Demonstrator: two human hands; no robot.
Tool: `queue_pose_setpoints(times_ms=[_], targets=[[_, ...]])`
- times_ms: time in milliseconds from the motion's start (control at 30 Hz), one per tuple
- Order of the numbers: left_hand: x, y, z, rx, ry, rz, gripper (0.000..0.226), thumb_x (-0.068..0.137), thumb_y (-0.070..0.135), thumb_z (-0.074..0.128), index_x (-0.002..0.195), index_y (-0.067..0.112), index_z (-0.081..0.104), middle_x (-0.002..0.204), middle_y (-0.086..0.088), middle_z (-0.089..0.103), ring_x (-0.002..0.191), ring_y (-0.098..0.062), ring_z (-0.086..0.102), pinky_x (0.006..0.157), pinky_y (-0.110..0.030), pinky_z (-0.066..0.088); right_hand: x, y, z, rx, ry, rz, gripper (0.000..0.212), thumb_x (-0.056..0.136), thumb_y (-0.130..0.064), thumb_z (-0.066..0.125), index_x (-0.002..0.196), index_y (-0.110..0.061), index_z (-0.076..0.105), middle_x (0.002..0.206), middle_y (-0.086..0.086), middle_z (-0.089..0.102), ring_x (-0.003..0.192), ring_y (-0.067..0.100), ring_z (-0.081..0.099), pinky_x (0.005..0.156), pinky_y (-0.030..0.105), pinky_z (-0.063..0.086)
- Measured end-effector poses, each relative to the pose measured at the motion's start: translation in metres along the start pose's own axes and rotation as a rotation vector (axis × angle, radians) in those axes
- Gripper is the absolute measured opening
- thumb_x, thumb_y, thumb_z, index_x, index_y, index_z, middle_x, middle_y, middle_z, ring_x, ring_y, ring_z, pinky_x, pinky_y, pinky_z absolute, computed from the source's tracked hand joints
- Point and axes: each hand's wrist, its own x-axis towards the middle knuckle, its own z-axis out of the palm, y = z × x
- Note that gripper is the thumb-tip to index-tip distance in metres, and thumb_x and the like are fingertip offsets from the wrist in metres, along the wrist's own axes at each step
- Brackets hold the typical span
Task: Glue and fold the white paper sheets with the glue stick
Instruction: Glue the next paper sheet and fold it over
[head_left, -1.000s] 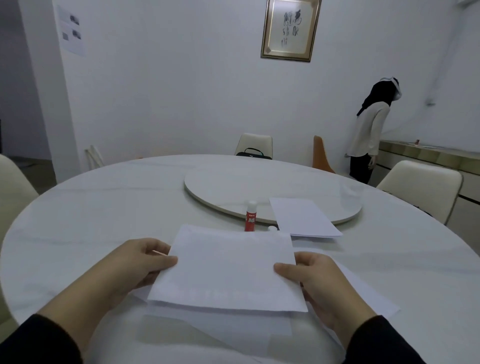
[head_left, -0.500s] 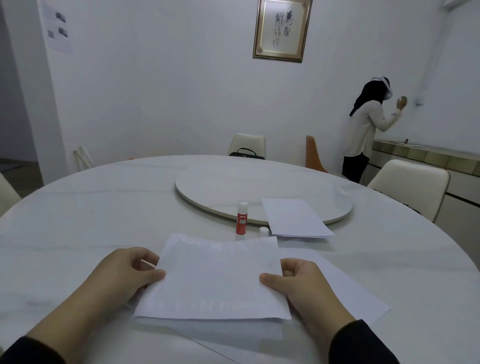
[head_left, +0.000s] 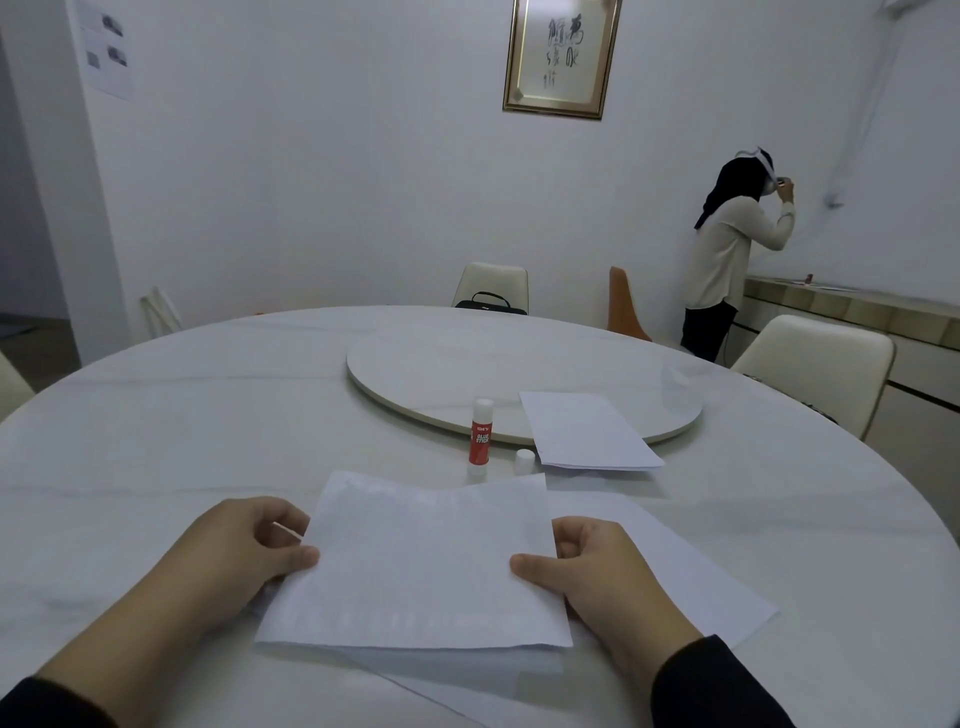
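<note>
two hands pinch the folded white sheet between them: my left hand grips its nine o'clock edge, thumb on top, and my right hand grips the three o'clock edge the same way. its long axis runs nine to three, with the far edge rippled and lifted. it looks thin, matte and faintly textured. flat sheets lie beneath it on the round marbled table. at twelve o'clock the glue stick stands upright, red-labelled, with its small white cap just beside it. another folded sheet overlaps the smooth turntable rim.
</note>
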Motion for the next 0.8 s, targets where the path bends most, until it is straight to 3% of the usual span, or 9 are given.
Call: queue_pose_setpoints(times_ms=[100, 200, 400, 500, 633, 800], targets=[[0.0006, -0.0023, 0.0, 0.025, -0.007, 0.008, 0.007, 0.077, 0.009, 0.074, 0.08, 0.012, 0.069, 0.068, -0.005, 0.072, 0.052, -0.018, 0.058, 0.051, -0.024, 0.045, 0.0011, 0.0012, 0.0003, -0.025, 0.003, 0.0, 0.018, 0.074, -0.004, 0.075, 0.092, -0.009, 0.073, 0.082, 0.005, 0.078, 0.078, 0.024, 0.075, 0.078, 0.042, 0.059], [0.0012, -0.0036, 0.0004, 0.036, 0.001, 0.018, 0.007, 0.077, 0.009, 0.073, 0.079, 0.013, 0.069, 0.069, -0.004, 0.071, 0.052, -0.017, 0.058, 0.051, -0.024, 0.043, 0.002, 0.002, 0.0005, -0.047, 0.004, 0.0, 0.018, 0.074, -0.005, 0.075, 0.092, -0.011, 0.072, 0.082, 0.003, 0.078, 0.077, 0.021, 0.075, 0.064, 0.029, 0.056], [0.0037, -0.0085, 0.0016, 0.101, 0.022, 0.048, 0.009, 0.076, 0.013, 0.075, 0.077, 0.019, 0.068, 0.069, 0.002, 0.07, 0.06, -0.016, 0.06, 0.059, -0.027, 0.043, 0.0013, 0.0019, 0.0009, -0.091, 0.021, -0.008, 0.019, 0.073, -0.006, 0.076, 0.091, -0.011, 0.072, 0.08, 0.001, 0.078, 0.071, 0.016, 0.074, 0.052, 0.02, 0.05], [0.005, -0.0088, 0.0032, 0.126, 0.036, 0.06, 0.01, 0.076, 0.014, 0.074, 0.078, 0.021, 0.068, 0.073, 0.002, 0.071, 0.068, -0.017, 0.063, 0.06, -0.028, 0.042, 0.0011, 0.0013, 0.0008, -0.122, 0.022, -0.018, 0.02, 0.073, -0.007, 0.076, 0.092, -0.012, 0.072, 0.081, 0.0, 0.078, 0.073, 0.016, 0.074, 0.057, 0.023, 0.053], [0.0049, -0.0087, 0.0051, 0.164, 0.051, 0.084, 0.01, 0.076, 0.013, 0.074, 0.078, 0.021, 0.067, 0.072, 0.004, 0.068, 0.071, -0.014, 0.061, 0.059, -0.024, 0.039, 0.0004, 0.0007, 0.002, -0.172, 0.022, -0.03, 0.023, 0.073, -0.007, 0.077, 0.095, -0.012, 0.071, 0.084, -0.001, 0.078, 0.076, 0.015, 0.074, 0.074, 0.033, 0.06], [0.0053, -0.0096, 0.0062, 0.213, 0.067, 0.107, 0.012, 0.076, 0.015, 0.074, 0.077, 0.024, 0.066, 0.074, 0.005, 0.067, 0.075, -0.011, 0.06, 0.06, -0.022, 0.038, 0.0004, 0.0005, 0.003, -0.263, 0.025, -0.052, 0.023, 0.072, -0.013, 0.077, 0.094, -0.017, 0.071, 0.086, -0.004, 0.077, 0.078, 0.012, 0.073, 0.078, 0.033, 0.06]])
